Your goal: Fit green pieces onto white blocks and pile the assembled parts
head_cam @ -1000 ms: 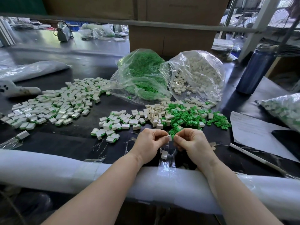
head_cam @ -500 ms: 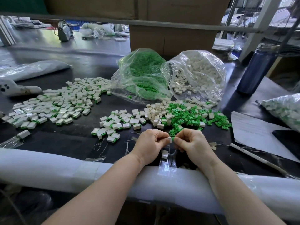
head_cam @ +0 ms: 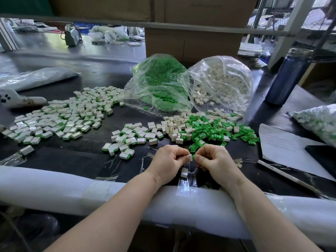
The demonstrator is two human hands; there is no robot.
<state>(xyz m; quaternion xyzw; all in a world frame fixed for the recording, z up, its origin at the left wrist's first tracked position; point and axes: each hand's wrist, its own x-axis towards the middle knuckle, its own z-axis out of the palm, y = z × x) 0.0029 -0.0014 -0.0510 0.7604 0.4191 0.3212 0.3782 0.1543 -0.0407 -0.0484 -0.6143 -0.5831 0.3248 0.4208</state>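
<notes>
**A:** so what's being held right now? Quick rundown pls.

**B:** A white block (head_cam: 189, 157) is pinched in the left hand (head_cam: 168, 163), fingertips closed on it. A green piece (head_cam: 193, 156) is pinched the same way in the right hand (head_cam: 216, 161), at 3 o'clock of the block and touching it. Both are held just above the dark bench (head_cam: 76, 159), near the padded front edge (head_cam: 54, 186).

**A:** which way is the block pointed?

**B:** One end face is turned toward the green piece, so its long axis seems to be laid roughly 9-to-3, along the line between the two grips. Most of it is hidden by fingers though, so that can't be told for sure. The green piece's orientation can't be made out, only a sliver is seen.

**A:** and the rest of the stuff?

**B:** A loose mix of white blocks and green pieces (head_cam: 209, 128) is spread at 12 o'clock of the hands. A small cluster of assembled parts (head_cam: 131, 137) is found at 10 o'clock, and a much bigger pile of assembled parts (head_cam: 60, 120) further out at 9–10. Two clear bags are set behind the loose mix: a bag of green pieces (head_cam: 160, 84) and, at its 3 o'clock and touching it, a bag of white blocks (head_cam: 221, 82). One more lone white block (head_cam: 184, 172) is seen just below the hands, at 6 o'clock. A sheet of paper (head_cam: 287, 150) is laid at 3 o'clock, with a dark blue bottle (head_cam: 287, 79) stood at 1–2.
</notes>
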